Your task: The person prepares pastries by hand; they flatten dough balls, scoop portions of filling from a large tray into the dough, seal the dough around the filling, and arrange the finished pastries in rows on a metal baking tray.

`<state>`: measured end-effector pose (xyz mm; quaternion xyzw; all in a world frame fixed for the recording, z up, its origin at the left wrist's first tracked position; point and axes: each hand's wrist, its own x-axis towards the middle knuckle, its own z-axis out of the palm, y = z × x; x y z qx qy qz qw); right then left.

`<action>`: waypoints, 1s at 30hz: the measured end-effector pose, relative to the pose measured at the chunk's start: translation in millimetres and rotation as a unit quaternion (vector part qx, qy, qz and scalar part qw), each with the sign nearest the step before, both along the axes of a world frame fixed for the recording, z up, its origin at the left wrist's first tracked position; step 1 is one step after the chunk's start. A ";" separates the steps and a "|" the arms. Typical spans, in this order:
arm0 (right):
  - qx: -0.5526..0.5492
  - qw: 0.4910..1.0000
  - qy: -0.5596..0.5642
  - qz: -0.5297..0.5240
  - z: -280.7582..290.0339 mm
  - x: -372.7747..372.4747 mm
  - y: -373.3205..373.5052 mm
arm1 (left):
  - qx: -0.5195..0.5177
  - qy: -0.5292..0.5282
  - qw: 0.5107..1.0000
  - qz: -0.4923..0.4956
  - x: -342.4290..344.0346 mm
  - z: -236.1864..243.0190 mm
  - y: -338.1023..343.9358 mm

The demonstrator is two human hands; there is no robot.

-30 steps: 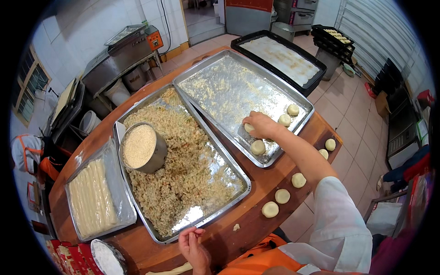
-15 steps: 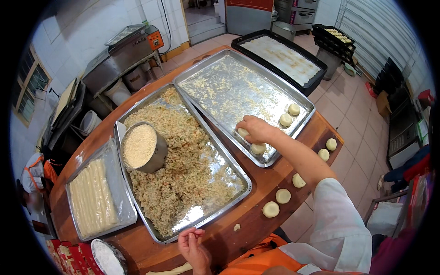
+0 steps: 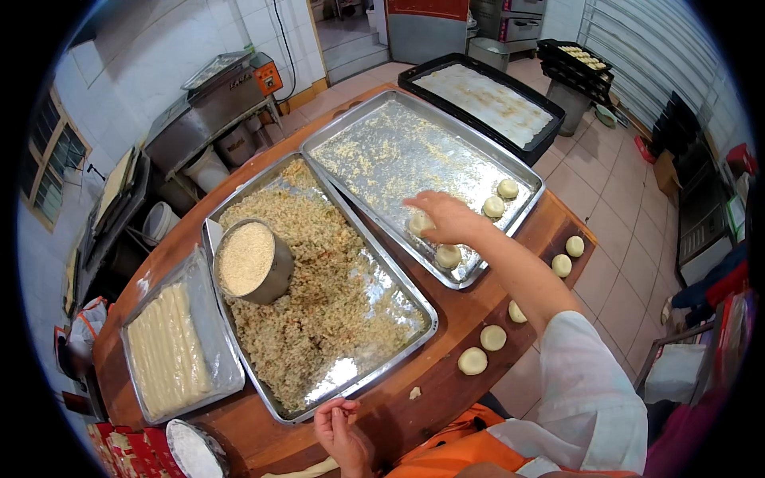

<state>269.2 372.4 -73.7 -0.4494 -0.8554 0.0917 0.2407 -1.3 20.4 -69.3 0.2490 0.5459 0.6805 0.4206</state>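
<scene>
My right hand (image 3: pixel 448 217) is over the near right part of a large metal tray (image 3: pixel 374 135), fingers stretched out beside a round dough ball (image 3: pixel 417 225). Another dough ball (image 3: pixel 448 256) lies below that hand, and two more sit by the tray's right edge. Near the front edge of the wooden table (image 3: pixel 446 334), my left hand (image 3: pixel 343 436) is closed, its fingers curled and nothing visible in them. A second tray (image 3: pixel 432 319) beside it holds a crumbly filling (image 3: pixel 311 319). Several flattened dough rounds (image 3: pixel 472 361) line the table's right edge.
A metal pot (image 3: pixel 280 271) of pale crumbs stands in the filling. At left, a tray (image 3: pixel 227 358) holds dough strips (image 3: pixel 167 346); a bowl of white flour (image 3: pixel 191 450) is nearer. A black baking tray (image 3: pixel 550 131) lies beyond the table. A dough scrap (image 3: pixel 415 393) rests near the front edge.
My right hand has let go of the dough ball on the tray; its fingers have straightened and lifted a little. The left hand stays in nearly the same place.
</scene>
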 end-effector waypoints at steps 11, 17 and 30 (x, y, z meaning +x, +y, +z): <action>-0.123 0.990 -0.063 -0.026 58.3 113.8 -171.8 | 0.014 -0.018 1.000 -0.019 9.0 11.5 -2.7; -0.200 0.969 -0.133 -0.055 27.3 121.8 -223.7 | 0.014 -0.016 0.998 -0.053 16.9 12.1 -13.0; -0.053 0.997 0.051 0.003 61.6 82.2 -94.5 | 0.014 -0.021 0.999 -0.044 10.7 10.8 -5.8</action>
